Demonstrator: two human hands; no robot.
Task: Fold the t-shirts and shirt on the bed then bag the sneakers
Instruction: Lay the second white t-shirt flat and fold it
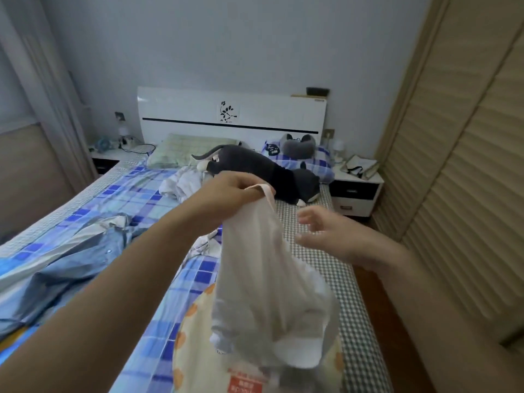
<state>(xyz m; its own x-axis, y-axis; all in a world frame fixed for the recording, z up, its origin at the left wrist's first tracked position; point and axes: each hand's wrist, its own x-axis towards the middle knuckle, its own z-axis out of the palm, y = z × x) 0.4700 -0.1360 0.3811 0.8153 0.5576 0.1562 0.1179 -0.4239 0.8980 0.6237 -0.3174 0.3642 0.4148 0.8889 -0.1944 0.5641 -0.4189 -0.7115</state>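
The translucent plastic bag (263,268), with white sneakers (295,350) visible inside, is gripped by one handle in the left hand (235,194) and hangs straight down over the bed (158,279). The right hand (331,236), fingers loose and holding nothing, is just beside the bag's upper edge, to its right.

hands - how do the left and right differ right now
The left hand is raised and pinches the handle of the translucent bag; the right hand sits lower, beside the bag, holding nothing. The left's fingers are curled round the handle; the right's are loosely spread. Both are bare and over the bed.
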